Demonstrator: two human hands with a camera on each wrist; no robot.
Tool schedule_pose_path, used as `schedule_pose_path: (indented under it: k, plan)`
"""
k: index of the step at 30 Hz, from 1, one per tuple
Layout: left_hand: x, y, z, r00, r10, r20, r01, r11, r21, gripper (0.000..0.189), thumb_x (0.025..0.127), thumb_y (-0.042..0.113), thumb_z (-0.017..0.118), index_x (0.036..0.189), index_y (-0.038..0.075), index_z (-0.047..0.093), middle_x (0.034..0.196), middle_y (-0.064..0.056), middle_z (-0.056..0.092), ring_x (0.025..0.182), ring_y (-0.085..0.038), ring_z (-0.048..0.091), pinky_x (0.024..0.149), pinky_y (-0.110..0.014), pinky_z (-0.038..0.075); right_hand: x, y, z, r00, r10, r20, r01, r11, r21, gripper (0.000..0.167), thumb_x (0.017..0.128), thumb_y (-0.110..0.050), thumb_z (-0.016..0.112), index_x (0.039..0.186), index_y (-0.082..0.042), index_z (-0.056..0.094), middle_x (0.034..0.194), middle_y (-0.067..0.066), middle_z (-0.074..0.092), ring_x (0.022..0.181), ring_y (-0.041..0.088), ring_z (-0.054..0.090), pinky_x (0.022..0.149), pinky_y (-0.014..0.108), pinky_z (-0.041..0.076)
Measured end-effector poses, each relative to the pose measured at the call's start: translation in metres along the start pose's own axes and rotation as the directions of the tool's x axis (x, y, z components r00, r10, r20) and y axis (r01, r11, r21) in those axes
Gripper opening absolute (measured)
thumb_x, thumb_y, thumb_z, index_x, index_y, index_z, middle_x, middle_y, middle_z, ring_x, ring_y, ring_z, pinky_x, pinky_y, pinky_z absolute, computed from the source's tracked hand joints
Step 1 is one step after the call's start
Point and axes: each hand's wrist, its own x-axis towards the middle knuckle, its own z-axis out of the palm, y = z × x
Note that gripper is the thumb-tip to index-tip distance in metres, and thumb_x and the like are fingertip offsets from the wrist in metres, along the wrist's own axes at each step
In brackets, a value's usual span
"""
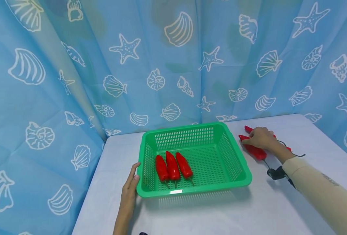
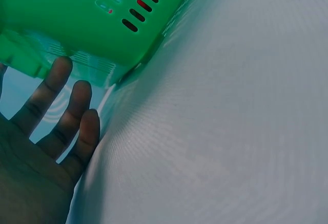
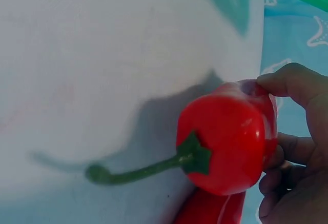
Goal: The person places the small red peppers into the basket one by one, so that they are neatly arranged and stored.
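A green plastic basket [image 1: 194,191] holds three red chili peppers [image 1: 173,166], side by side in its left half. At its left wall my left hand [image 1: 128,189] rests with fingertips on the rim; in the left wrist view its fingers [image 2: 66,116] look spread and fairly straight. To the right of the basket, my right hand [image 1: 260,138] pinches a red pepper [image 1: 257,152] between thumb and fingers. That pepper's green stem [image 3: 143,171] points away from the hand in the right wrist view. Another red pepper [image 3: 212,208] lies just below it there.
More red peppers [image 1: 248,129] lie under and behind the right hand, partly hidden, one with a long dark stem [image 1: 298,155]. A white cloth [image 1: 191,218] covers the table. Blue shell-print curtains [image 1: 161,65] stand behind and at the sides.
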Motion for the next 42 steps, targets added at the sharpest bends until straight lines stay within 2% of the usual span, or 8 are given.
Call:
schedule_pose_path:
  k: [5,7,14,24,31,36,42]
  plan:
    - [0.0,0.003,-0.001,1.0,0.005,0.0,-0.005,1.0,0.008,0.043,0.106,0.048,0.04,0.149,0.042,0.044,0.154,0.001,0.041,0.14,-0.022,0.036,0.11,-0.055,0.027,-0.006,-0.001,-0.008,1.0,0.017,0.019,-0.018,1.0,0.025,0.055,0.077,-0.038,0.084,0.102,0.007,0.063,0.09,0.015,0.06,0.092,0.036,0.055,0.077,0.047,0.041]
    - [0.001,0.004,-0.001,1.0,0.011,-0.001,-0.011,1.0,0.009,0.043,0.106,0.048,0.04,0.149,0.042,0.044,0.153,0.002,0.042,0.139,-0.022,0.037,0.109,-0.056,0.026,-0.009,-0.001,-0.012,0.999,0.025,0.022,-0.026,0.998,0.048,0.057,0.078,-0.038,0.084,0.104,0.007,0.062,0.093,0.016,0.06,0.093,0.037,0.054,0.076,0.045,0.044]
    - [0.005,0.005,0.0,1.0,0.011,0.006,-0.011,1.0,-0.002,0.043,0.106,0.05,0.041,0.148,0.043,0.044,0.154,0.004,0.04,0.142,-0.022,0.034,0.111,-0.056,0.025,-0.02,-0.007,-0.03,1.0,0.022,0.004,-0.023,0.996,0.087,0.071,0.078,-0.037,0.085,0.119,0.014,0.056,0.108,0.026,0.058,0.098,0.042,0.053,0.065,0.034,0.054]
    - [0.008,0.008,0.0,1.0,0.018,0.004,-0.018,1.0,0.005,0.045,0.105,0.051,0.04,0.149,0.044,0.043,0.158,0.004,0.035,0.147,-0.025,0.027,0.113,-0.063,0.02,-0.03,-0.014,-0.049,1.0,0.005,-0.014,-0.003,0.994,0.107,0.078,0.077,-0.038,0.085,0.125,0.015,0.052,0.115,0.03,0.055,0.1,0.045,0.054,0.062,0.034,0.056]
    - [0.009,0.005,0.0,1.0,0.022,0.003,-0.022,1.0,0.01,0.046,0.106,0.05,0.04,0.15,0.04,0.043,0.156,0.001,0.038,0.144,-0.026,0.031,0.111,-0.061,0.024,-0.035,-0.016,-0.052,1.0,-0.013,-0.005,0.014,0.99,0.139,0.078,0.077,-0.039,0.086,0.124,0.014,0.053,0.113,0.029,0.057,0.098,0.043,0.056,0.067,0.04,0.058]
    - [0.006,0.002,0.0,1.0,0.012,-0.001,-0.012,1.0,0.014,0.045,0.106,0.05,0.04,0.15,0.041,0.043,0.157,0.002,0.036,0.146,-0.025,0.029,0.112,-0.061,0.023,-0.039,-0.015,-0.049,0.999,-0.049,-0.006,0.049,0.988,0.148,0.073,0.077,-0.038,0.086,0.12,0.013,0.056,0.107,0.025,0.061,0.093,0.039,0.059,0.065,0.035,0.057]
    - [0.0,0.0,-0.001,1.0,0.007,0.005,-0.007,1.0,0.003,0.044,0.106,0.05,0.04,0.149,0.042,0.043,0.158,0.003,0.034,0.147,-0.026,0.026,0.113,-0.06,0.022,-0.044,-0.017,-0.054,0.999,-0.052,-0.01,0.053,0.985,0.161,0.075,0.075,-0.039,0.087,0.12,0.011,0.056,0.111,0.027,0.058,0.099,0.044,0.056,0.063,0.035,0.057]
